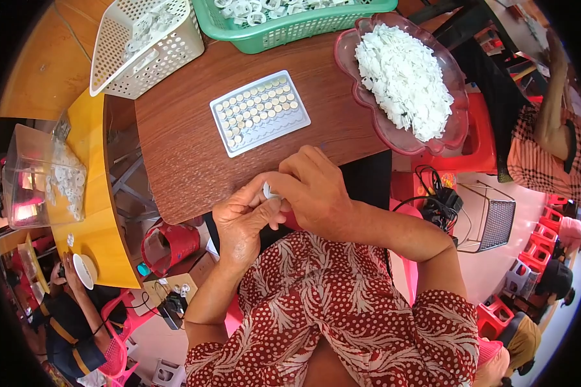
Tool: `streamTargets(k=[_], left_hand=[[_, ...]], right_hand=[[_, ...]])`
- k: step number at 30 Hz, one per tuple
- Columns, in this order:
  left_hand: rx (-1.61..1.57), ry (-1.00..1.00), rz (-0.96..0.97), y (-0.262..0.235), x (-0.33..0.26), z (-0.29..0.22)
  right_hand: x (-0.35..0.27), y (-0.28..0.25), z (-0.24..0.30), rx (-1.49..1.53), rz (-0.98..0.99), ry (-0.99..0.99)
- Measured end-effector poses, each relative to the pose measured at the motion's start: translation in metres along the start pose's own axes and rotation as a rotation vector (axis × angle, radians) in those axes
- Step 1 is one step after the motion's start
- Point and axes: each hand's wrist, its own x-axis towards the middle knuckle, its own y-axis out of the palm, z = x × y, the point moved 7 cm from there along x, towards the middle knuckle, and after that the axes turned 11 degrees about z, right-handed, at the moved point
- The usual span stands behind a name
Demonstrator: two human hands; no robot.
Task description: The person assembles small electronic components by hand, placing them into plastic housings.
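Note:
Over the near edge of the table, my left hand (239, 216) and my right hand (316, 193) meet, fingers bent together around a small white plastic piece (268, 191). Only part of it shows between the fingers; the rest is covered. Just beyond my hands lies a shallow white tray (271, 134). Several small round cream-coloured discs (256, 106) sit in rows in it, filling the far and left slots. To the right, a pink translucent scalloped bowl (384, 126) holds a heap of white plastic bits (407, 80).
Along the far edge stand a white perforated basket (158, 68) and a green basket (290, 33), both with white plastic parts. A clear bin (29, 187) is on the yellow table (100, 238) at left. Below stands a red bucket (184, 242). Other people sit on both sides.

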Motion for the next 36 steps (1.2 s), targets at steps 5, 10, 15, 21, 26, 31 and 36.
streamTargets(k=[5,10,15,21,26,31,36], left_hand=[[0.007,0.009,-0.002,-0.002,-0.001,0.001],[-0.002,0.004,0.008,-0.003,-0.002,0.006],[-0.073,0.072,-0.03,-0.002,-0.005,0.004],[-0.099,0.061,-0.04,-0.007,-0.001,0.01],[-0.124,0.078,-0.061,-0.009,-0.007,0.006],[-0.027,0.157,-0.115,-0.012,-0.01,0.001],[0.192,0.247,-0.122,-0.012,-0.016,-0.007]], right_hand=[[-0.006,0.001,0.003,-0.014,-0.089,-0.031],[-0.008,-0.002,0.004,0.005,-0.106,-0.033],[-0.011,-0.003,0.004,-0.007,-0.129,-0.001],[-0.017,0.004,-0.014,0.144,-0.076,0.166],[-0.019,0.009,-0.018,0.419,-0.027,0.326],[-0.024,0.022,-0.026,0.741,-0.007,0.518],[-0.018,0.012,-0.017,0.563,-0.091,0.305]])
